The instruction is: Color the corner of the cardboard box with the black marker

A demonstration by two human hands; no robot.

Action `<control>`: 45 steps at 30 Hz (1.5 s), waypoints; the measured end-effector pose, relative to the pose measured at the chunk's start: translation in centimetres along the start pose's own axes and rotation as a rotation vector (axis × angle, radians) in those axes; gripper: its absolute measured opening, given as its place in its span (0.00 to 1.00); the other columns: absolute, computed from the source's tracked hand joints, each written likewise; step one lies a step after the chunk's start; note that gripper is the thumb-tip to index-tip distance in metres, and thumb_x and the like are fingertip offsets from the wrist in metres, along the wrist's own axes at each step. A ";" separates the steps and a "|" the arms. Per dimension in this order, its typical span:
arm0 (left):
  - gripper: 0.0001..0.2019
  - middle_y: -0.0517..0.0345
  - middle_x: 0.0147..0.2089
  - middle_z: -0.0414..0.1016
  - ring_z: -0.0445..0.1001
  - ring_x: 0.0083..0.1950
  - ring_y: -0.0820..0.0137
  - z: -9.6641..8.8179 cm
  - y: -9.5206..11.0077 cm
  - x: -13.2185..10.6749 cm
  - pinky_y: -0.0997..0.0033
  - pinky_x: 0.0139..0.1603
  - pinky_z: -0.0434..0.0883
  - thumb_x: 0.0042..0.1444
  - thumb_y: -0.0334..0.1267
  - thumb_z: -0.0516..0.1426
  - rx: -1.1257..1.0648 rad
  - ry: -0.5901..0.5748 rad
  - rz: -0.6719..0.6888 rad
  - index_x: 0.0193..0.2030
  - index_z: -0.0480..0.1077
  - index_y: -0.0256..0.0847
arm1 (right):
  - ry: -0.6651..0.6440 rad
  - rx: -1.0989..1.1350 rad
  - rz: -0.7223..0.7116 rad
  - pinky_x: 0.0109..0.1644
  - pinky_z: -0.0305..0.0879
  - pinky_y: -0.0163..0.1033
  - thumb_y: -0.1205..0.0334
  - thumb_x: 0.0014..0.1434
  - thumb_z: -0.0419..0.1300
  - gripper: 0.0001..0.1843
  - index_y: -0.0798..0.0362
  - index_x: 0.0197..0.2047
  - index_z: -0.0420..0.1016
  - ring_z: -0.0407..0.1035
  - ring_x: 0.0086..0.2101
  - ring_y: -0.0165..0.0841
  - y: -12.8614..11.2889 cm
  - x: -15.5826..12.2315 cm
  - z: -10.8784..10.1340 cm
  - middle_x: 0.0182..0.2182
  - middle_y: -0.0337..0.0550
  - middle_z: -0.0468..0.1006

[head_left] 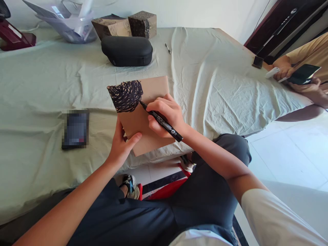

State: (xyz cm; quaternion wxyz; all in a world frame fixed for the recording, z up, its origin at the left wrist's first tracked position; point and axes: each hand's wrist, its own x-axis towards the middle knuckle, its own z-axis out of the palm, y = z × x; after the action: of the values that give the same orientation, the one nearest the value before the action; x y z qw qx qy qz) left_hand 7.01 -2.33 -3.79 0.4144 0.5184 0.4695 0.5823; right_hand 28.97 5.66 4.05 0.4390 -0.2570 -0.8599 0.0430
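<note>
A brown cardboard box (151, 136) lies at the table's near edge, its upper left corner covered with dense black scribbled strokes. My right hand (166, 114) is closed around a black marker pen (164, 124), whose tip touches the cardboard at the right side of the scribble. With the thumb laid over the front face and the fingers behind the left edge, my left hand (125, 140) grips the box. The fingers behind it are mostly hidden.
A pixelated dark phone-like object (75, 130) lies left on the cloth-covered table (38, 85). Behind are a black case (126, 51), two patterned boxes (142, 24), a plastic basket (74, 29) and a pen (167, 48). At right, another person's hands (307, 85) hold a dark object.
</note>
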 end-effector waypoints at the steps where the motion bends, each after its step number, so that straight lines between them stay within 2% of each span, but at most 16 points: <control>1: 0.41 0.50 0.72 0.81 0.80 0.71 0.53 0.0 0.0 0.0 0.60 0.65 0.80 0.57 0.54 0.78 0.003 0.004 -0.001 0.76 0.74 0.54 | 0.049 0.003 -0.045 0.54 0.70 0.52 0.56 0.79 0.47 0.14 0.49 0.52 0.72 0.74 0.37 0.38 0.2 0.0 0.2 0.35 0.40 0.76; 4: 0.43 0.50 0.72 0.80 0.79 0.71 0.53 0.0 0.1 0.0 0.60 0.64 0.80 0.56 0.55 0.79 0.015 0.017 -0.011 0.76 0.74 0.53 | 0.102 -0.015 -0.100 0.52 0.68 0.50 0.57 0.80 0.48 0.12 0.49 0.52 0.71 0.73 0.36 0.36 0.4 -0.1 0.5 0.35 0.38 0.76; 7: 0.43 0.50 0.73 0.80 0.80 0.69 0.53 -0.1 0.1 -0.1 0.62 0.60 0.80 0.55 0.55 0.79 0.026 0.016 -0.020 0.76 0.74 0.54 | 0.080 -0.045 -0.112 0.52 0.67 0.50 0.59 0.79 0.48 0.11 0.48 0.52 0.71 0.74 0.37 0.37 0.1 -0.1 0.3 0.35 0.37 0.75; 12: 0.43 0.49 0.72 0.81 0.81 0.66 0.54 -0.2 0.0 -0.1 0.63 0.54 0.80 0.55 0.55 0.79 0.030 0.018 -0.019 0.76 0.74 0.55 | -0.081 -0.128 -0.103 0.55 0.67 0.52 0.59 0.80 0.48 0.13 0.48 0.54 0.73 0.76 0.41 0.39 -0.2 -0.1 -0.2 0.37 0.39 0.76; 18: 0.41 0.50 0.70 0.82 0.83 0.62 0.56 -0.3 0.1 -0.2 0.66 0.48 0.79 0.56 0.53 0.79 0.034 0.003 -0.035 0.75 0.75 0.58 | -0.204 -0.123 -0.196 0.55 0.69 0.52 0.57 0.83 0.49 0.14 0.46 0.58 0.75 0.78 0.43 0.38 -0.6 0.2 -1.2 0.38 0.39 0.80; 23: 0.42 0.51 0.71 0.81 0.83 0.65 0.56 -0.3 -0.2 -0.2 0.65 0.53 0.81 0.55 0.49 0.80 0.010 0.018 -0.030 0.75 0.75 0.58 | -0.372 -0.113 -0.198 0.61 0.72 0.50 0.55 0.85 0.50 0.16 0.43 0.64 0.77 0.82 0.50 0.36 -1.4 0.3 -1.9 0.45 0.38 0.84; 24: 0.42 0.51 0.72 0.81 0.83 0.66 0.56 -0.3 -0.2 -0.2 0.65 0.54 0.82 0.56 0.49 0.80 0.000 0.010 -0.024 0.76 0.74 0.58 | -0.371 -0.082 -0.185 0.62 0.73 0.49 0.55 0.86 0.50 0.16 0.43 0.64 0.77 0.82 0.51 0.34 -1.4 0.3 -1.9 0.47 0.38 0.85; 26: 0.41 0.51 0.74 0.80 0.82 0.67 0.57 -0.4 -0.3 -0.1 0.66 0.56 0.82 0.57 0.49 0.79 -0.006 0.001 -0.002 0.76 0.74 0.58 | -0.241 0.039 -0.148 0.60 0.75 0.46 0.55 0.86 0.50 0.16 0.43 0.63 0.78 0.83 0.50 0.33 -1.2 0.3 -1.9 0.48 0.38 0.86; 29: 0.41 0.51 0.76 0.78 0.82 0.68 0.57 -1.1 -0.1 0.4 0.65 0.58 0.82 0.58 0.50 0.79 0.042 0.009 0.051 0.76 0.72 0.58 | 0.112 0.314 -0.016 0.53 0.80 0.45 0.52 0.85 0.54 0.15 0.42 0.64 0.79 0.84 0.46 0.35 -0.2 0.5 -2.1 0.50 0.39 0.87; 30: 0.43 0.51 0.76 0.78 0.82 0.68 0.57 -1.5 0.1 0.7 0.64 0.59 0.82 0.57 0.50 0.79 0.067 0.016 0.079 0.77 0.72 0.57 | 0.188 0.406 0.058 0.51 0.81 0.46 0.50 0.84 0.55 0.15 0.40 0.65 0.79 0.84 0.43 0.36 0.3 0.6 -2.3 0.52 0.40 0.88; 33: 0.47 0.50 0.77 0.77 0.80 0.70 0.57 -3.4 0.4 2.0 0.59 0.68 0.80 0.51 0.49 0.81 0.115 0.067 0.184 0.76 0.70 0.52 | 0.296 0.642 0.288 0.47 0.82 0.48 0.44 0.82 0.56 0.17 0.39 0.65 0.78 0.82 0.36 0.36 2.0 0.6 -2.8 0.56 0.42 0.88; 35: 0.47 0.48 0.78 0.75 0.77 0.74 0.56 -5.0 0.6 3.0 0.56 0.75 0.75 0.51 0.46 0.80 0.125 0.113 0.237 0.75 0.68 0.49 | 0.310 0.722 0.396 0.42 0.81 0.46 0.39 0.79 0.58 0.20 0.43 0.60 0.76 0.79 0.31 0.33 3.4 0.0 -2.5 0.50 0.43 0.89; 37: 0.45 0.47 0.78 0.74 0.75 0.76 0.57 -6.5 0.6 3.9 0.52 0.81 0.71 0.51 0.44 0.79 0.143 0.156 0.254 0.73 0.67 0.47 | 0.189 0.680 0.522 0.35 0.75 0.41 0.40 0.76 0.60 0.19 0.44 0.57 0.72 0.75 0.26 0.30 4.8 -1.3 -1.8 0.43 0.40 0.87; 40: 0.44 0.46 0.77 0.74 0.76 0.74 0.56 -8.0 0.5 4.7 0.46 0.85 0.68 0.47 0.43 0.79 0.191 0.222 0.243 0.68 0.65 0.46 | -0.131 0.355 0.692 0.34 0.69 0.40 0.56 0.70 0.62 0.20 0.47 0.62 0.70 0.72 0.26 0.31 6.0 -3.7 -0.6 0.42 0.41 0.88; 43: 0.48 0.45 0.75 0.75 0.79 0.71 0.58 -8.4 0.3 4.9 0.43 0.85 0.67 0.44 0.42 0.80 0.221 0.237 0.204 0.68 0.62 0.47 | -0.441 -0.118 0.767 0.41 0.67 0.43 0.65 0.67 0.61 0.22 0.49 0.63 0.75 0.80 0.37 0.41 6.1 -5.6 -0.5 0.49 0.50 0.91; 45: 0.48 0.44 0.75 0.74 0.79 0.70 0.58 -8.2 0.4 4.8 0.42 0.85 0.67 0.43 0.42 0.80 0.231 0.230 0.178 0.68 0.61 0.46 | -0.547 -0.299 0.778 0.43 0.66 0.45 0.66 0.68 0.59 0.22 0.49 0.63 0.78 0.82 0.45 0.47 5.9 -6.2 -0.8 0.54 0.53 0.91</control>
State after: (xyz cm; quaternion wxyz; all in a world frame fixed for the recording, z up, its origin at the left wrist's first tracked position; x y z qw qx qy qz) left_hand -1.74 1.27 -2.56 0.2425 0.5324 0.5297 0.6141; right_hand 34.93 7.73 -1.77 0.1073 -0.5982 -0.7807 0.1455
